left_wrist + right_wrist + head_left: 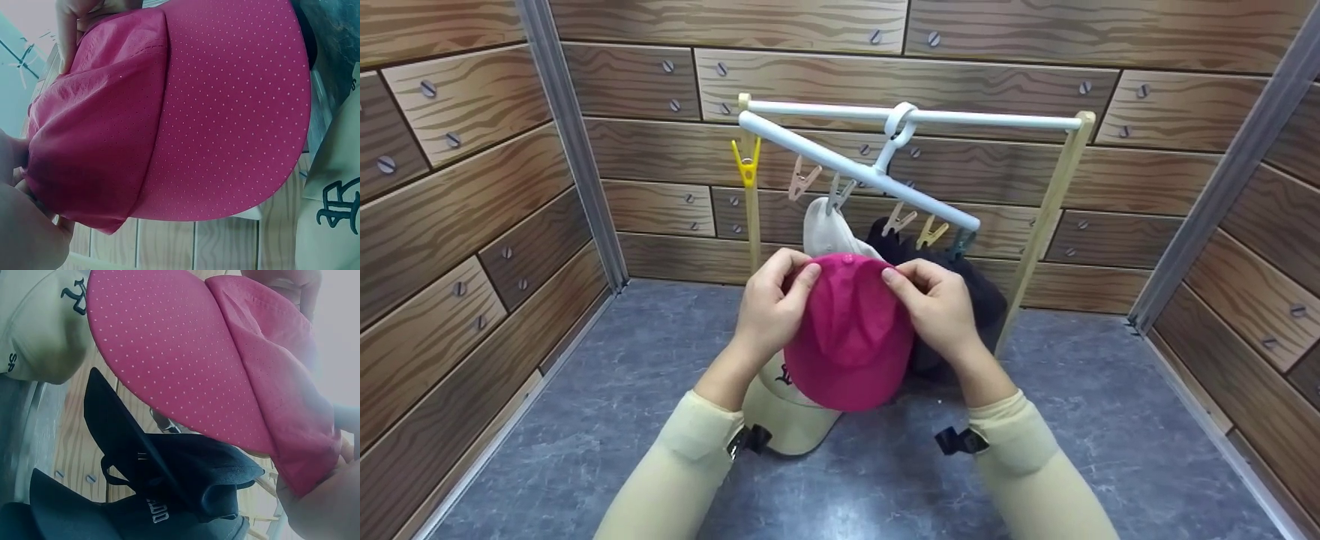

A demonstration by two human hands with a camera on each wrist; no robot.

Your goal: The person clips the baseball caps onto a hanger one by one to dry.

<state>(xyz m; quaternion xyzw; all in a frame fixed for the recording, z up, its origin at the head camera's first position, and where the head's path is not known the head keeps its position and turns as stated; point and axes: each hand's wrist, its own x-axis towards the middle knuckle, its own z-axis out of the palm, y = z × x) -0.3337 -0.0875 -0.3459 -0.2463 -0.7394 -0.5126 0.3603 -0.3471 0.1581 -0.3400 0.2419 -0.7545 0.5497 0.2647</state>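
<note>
A pink cap (855,330) hangs brim down in front of me, its crown creased and the brim dotted with small pale spots in both wrist views. My left hand (772,300) pinches the left side of its crown between thumb and fingers. On the opposite side my right hand (941,307) pinches the cloth the same way. Behind and below the pink cap is a beige cap (799,427) with dark embroidery. Just beyond the hands, a white cap (825,231) hangs under a grey clip (840,193). Dark caps (169,467) sit to the right, partly hidden by my hand.
A white hanger (810,154) tilts down to the right, hooked over a rack's white bar (997,118) on wooden posts (1046,217). Along it are several coloured clips, including a yellow one (932,231). Another yellow clip (748,166) is at the left post. Wood-patterned walls enclose the grey surface (585,420).
</note>
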